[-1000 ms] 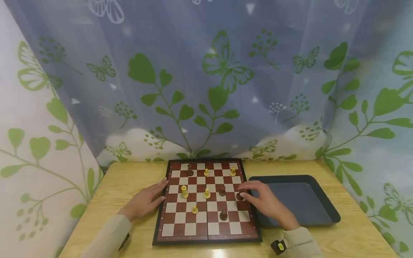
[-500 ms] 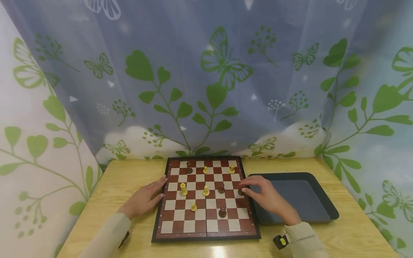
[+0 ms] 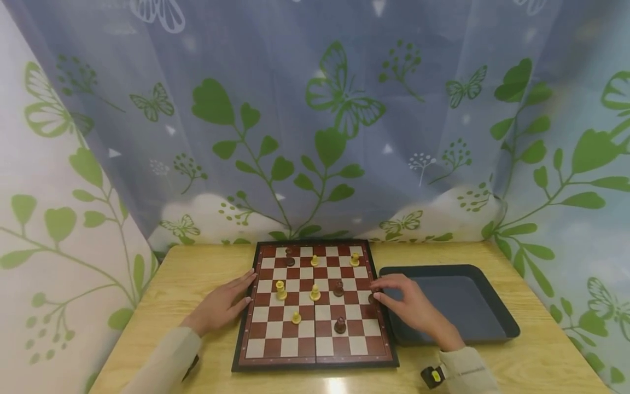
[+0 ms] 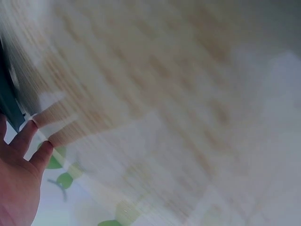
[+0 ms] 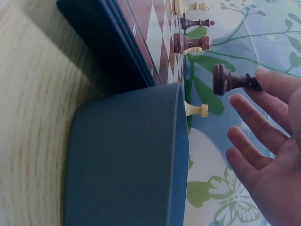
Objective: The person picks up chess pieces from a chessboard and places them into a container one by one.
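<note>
My right hand [image 3: 413, 306] pinches a dark brown chess piece [image 5: 225, 81] by its top between thumb and forefinger. The top is covered by the fingertips, and the base hangs clear of the board in the right wrist view. In the head view this hand is over the right edge of the chessboard [image 3: 280, 346], beside the dark tray [image 3: 504, 312]. My left hand [image 3: 219, 309] lies along the board's left edge with extended fingers. On the squares stand yellow pieces, among them a rook [image 3: 281, 291], and dark ones such as the piece near the front [image 3: 340, 325].
The tray stands right of the board on the wooden table [image 3: 197, 268], its raised wall [image 5: 122, 155] close to the board's rim. A patterned curtain [image 3: 295, 109] closes off the back and sides.
My right hand has drawn slightly rightward with the dark chess piece, from above a square toward the board's edge. The left hand keeps its place; the view shifts a little.
</note>
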`<state>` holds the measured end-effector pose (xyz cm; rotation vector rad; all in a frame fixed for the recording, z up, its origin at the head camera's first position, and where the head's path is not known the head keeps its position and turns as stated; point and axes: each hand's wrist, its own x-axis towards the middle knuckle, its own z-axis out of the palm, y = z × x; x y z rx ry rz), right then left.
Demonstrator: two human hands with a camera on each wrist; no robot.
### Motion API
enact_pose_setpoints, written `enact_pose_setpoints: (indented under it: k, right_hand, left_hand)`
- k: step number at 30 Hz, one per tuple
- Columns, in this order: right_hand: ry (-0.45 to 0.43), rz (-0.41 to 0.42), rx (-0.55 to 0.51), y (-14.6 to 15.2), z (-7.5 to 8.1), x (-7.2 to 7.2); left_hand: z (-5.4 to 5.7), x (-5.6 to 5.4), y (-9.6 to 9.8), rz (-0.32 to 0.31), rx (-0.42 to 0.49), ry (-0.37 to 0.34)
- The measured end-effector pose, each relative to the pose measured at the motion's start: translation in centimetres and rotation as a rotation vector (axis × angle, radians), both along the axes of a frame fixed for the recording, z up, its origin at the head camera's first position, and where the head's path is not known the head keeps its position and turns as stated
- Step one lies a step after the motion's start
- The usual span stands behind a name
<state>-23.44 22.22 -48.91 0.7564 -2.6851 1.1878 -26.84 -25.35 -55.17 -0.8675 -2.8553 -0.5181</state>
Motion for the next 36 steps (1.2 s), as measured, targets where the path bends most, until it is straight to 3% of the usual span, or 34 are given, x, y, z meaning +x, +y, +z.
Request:
enact_pose_setpoints:
  k: [8,15,36]
  right_hand:
    - [0.023,-0.018,0.01,0.5,-0.5,0.0]
    - [0.008,-0.048,0.02,1.3,-0.9,0.0]
    - [0.031,-0.112,0.007,3.6,-0.8,0.1]
  left_hand:
    - [0.3,0.2,0.0,-0.003,0.016,-0.009]
    - [0.3,0.2,0.1,-0.014,0.009,0.026]
    - [0.2,0.1,-0.1,-0.004,-0.007,-0.013]
